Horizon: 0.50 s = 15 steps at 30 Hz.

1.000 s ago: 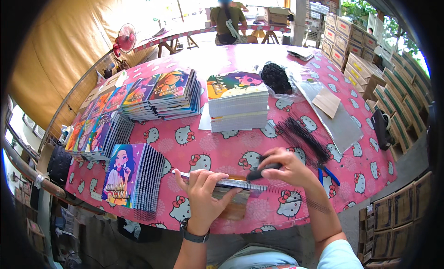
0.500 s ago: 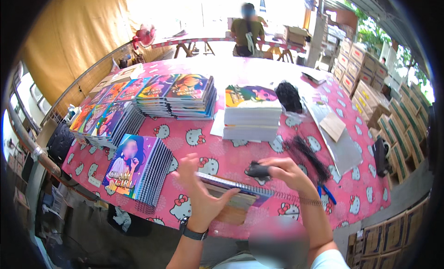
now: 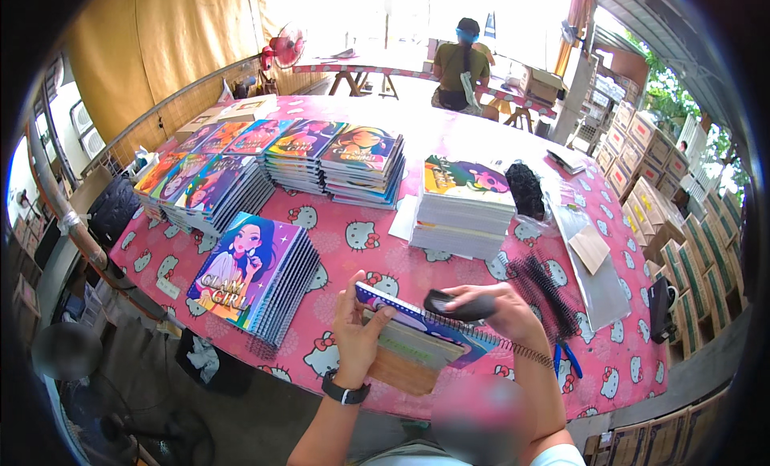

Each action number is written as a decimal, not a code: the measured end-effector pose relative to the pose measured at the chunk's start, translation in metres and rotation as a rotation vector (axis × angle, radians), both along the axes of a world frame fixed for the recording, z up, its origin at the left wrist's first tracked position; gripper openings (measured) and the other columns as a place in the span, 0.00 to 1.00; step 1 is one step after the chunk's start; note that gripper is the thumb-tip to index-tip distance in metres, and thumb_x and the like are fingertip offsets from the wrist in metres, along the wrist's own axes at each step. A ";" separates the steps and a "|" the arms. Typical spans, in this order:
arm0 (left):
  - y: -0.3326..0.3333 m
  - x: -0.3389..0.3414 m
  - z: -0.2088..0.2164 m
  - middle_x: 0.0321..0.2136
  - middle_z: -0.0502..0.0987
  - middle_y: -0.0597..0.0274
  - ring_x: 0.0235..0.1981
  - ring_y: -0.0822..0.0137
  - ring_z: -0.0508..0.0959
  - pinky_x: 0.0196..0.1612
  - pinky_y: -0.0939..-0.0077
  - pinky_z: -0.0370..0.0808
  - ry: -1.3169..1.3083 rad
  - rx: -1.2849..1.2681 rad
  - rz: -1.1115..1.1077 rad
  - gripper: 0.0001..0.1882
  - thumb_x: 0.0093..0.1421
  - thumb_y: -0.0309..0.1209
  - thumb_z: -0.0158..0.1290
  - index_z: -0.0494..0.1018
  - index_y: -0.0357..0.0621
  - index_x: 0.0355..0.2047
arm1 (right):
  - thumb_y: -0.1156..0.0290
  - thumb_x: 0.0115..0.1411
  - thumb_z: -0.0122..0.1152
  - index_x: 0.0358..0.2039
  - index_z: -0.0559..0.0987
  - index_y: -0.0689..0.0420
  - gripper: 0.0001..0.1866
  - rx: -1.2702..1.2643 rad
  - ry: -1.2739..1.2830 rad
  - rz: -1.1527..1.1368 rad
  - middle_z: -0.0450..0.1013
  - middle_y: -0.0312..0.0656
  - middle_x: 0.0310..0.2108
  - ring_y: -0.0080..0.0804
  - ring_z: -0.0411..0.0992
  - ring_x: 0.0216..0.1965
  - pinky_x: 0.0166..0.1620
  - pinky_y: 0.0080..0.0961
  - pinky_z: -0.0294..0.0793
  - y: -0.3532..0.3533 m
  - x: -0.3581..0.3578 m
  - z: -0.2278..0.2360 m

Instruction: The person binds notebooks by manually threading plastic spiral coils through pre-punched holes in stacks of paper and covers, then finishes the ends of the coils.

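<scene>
My left hand (image 3: 355,342) grips the left end of a notebook (image 3: 479,350), thumb across its near face. A thin dark wire coil (image 3: 521,350) runs along the notebook's punched top edge and trails past its right end. Against the near side sits a wooden block (image 3: 405,371) with a greyish strip. My right hand (image 3: 513,312) is closed around a black hand-held tool (image 3: 467,307), whose kind I cannot make out. The tool's rounded end is just above the coiled edge; whether it touches is unclear. Left of my hands stands a stack of coil-bound notebooks (image 3: 241,273) with a purple illustrated cover.
Blue-handled pliers (image 3: 568,362) and loose black coils (image 3: 547,293) lie to the right. A tall stack of unbound books (image 3: 464,213) stands ahead, beside a black coil bundle (image 3: 525,189). More notebook stacks (image 3: 361,165) fill the far left. A person (image 3: 463,69) sits beyond the table.
My left hand has gone from open fingers beside the notebook to gripping its end. The right hand's black tool has moved slightly along the coiled edge. The whole view has shifted a little.
</scene>
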<state>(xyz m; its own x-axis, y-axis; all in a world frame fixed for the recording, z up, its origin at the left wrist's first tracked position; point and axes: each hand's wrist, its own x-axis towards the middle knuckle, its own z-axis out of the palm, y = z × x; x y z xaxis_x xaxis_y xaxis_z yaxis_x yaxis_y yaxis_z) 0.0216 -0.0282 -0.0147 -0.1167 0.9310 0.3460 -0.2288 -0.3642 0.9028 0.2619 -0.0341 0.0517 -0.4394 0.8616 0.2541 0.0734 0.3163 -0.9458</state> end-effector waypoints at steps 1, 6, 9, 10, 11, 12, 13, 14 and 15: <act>0.001 0.001 0.001 0.33 0.61 0.70 0.33 0.78 0.65 0.39 0.83 0.66 -0.011 -0.015 0.001 0.38 0.47 0.23 0.65 0.62 0.39 0.59 | 0.60 0.61 0.56 0.42 0.78 0.67 0.21 0.017 -0.062 0.039 0.74 0.50 0.44 0.30 0.73 0.39 0.42 0.24 0.72 0.004 -0.005 -0.001; 0.000 -0.001 -0.004 0.33 0.63 0.71 0.33 0.77 0.65 0.38 0.83 0.65 0.033 0.002 0.009 0.37 0.48 0.26 0.65 0.63 0.40 0.59 | 0.52 0.59 0.58 0.41 0.79 0.67 0.26 -0.222 0.495 0.138 0.74 0.47 0.45 0.27 0.72 0.38 0.43 0.24 0.70 -0.002 -0.022 -0.003; 0.004 0.000 0.004 0.33 0.63 0.70 0.33 0.77 0.65 0.39 0.83 0.65 0.027 -0.015 0.009 0.37 0.48 0.26 0.65 0.63 0.39 0.59 | 0.52 0.59 0.57 0.42 0.79 0.67 0.26 0.176 -0.635 -0.272 0.75 0.44 0.42 0.22 0.71 0.36 0.41 0.21 0.70 0.022 -0.019 0.002; 0.002 0.000 0.003 0.33 0.63 0.70 0.33 0.77 0.65 0.39 0.83 0.65 0.009 -0.010 -0.008 0.37 0.48 0.26 0.65 0.63 0.39 0.58 | 0.54 0.59 0.57 0.39 0.79 0.70 0.26 -0.168 -0.311 -0.213 0.73 0.52 0.46 0.32 0.71 0.44 0.43 0.24 0.71 0.020 -0.017 0.001; 0.000 -0.001 -0.001 0.33 0.63 0.70 0.33 0.77 0.64 0.39 0.84 0.65 -0.018 -0.002 -0.016 0.37 0.48 0.25 0.65 0.63 0.38 0.58 | 0.54 0.59 0.58 0.40 0.79 0.68 0.25 -0.161 -0.147 -0.114 0.74 0.47 0.41 0.28 0.70 0.40 0.40 0.23 0.70 0.020 -0.020 0.000; 0.000 -0.001 -0.002 0.33 0.62 0.71 0.33 0.78 0.64 0.39 0.84 0.65 -0.045 0.005 -0.024 0.37 0.48 0.25 0.65 0.63 0.38 0.58 | 0.54 0.58 0.59 0.40 0.79 0.66 0.24 -0.155 0.016 -0.014 0.74 0.42 0.37 0.24 0.70 0.36 0.36 0.21 0.69 0.020 -0.024 -0.001; 0.002 -0.001 -0.001 0.33 0.62 0.70 0.33 0.78 0.64 0.39 0.84 0.65 -0.049 -0.002 -0.023 0.37 0.48 0.25 0.65 0.63 0.38 0.58 | 0.54 0.58 0.60 0.41 0.79 0.65 0.24 -0.150 0.179 0.087 0.75 0.37 0.32 0.20 0.69 0.32 0.33 0.20 0.69 0.022 -0.028 -0.002; 0.003 -0.001 0.001 0.33 0.62 0.70 0.34 0.78 0.65 0.40 0.84 0.65 -0.044 -0.015 -0.031 0.37 0.49 0.25 0.64 0.62 0.38 0.59 | 0.57 0.59 0.59 0.41 0.79 0.65 0.22 -0.067 -0.115 -0.022 0.75 0.35 0.32 0.18 0.67 0.30 0.31 0.20 0.67 0.030 -0.031 -0.002; 0.004 -0.001 0.003 0.33 0.62 0.70 0.35 0.78 0.65 0.40 0.85 0.65 -0.039 -0.027 -0.038 0.37 0.49 0.25 0.64 0.62 0.38 0.59 | 0.58 0.60 0.58 0.43 0.78 0.66 0.22 -0.018 -0.471 -0.190 0.75 0.35 0.33 0.18 0.67 0.31 0.32 0.19 0.68 0.031 -0.034 0.011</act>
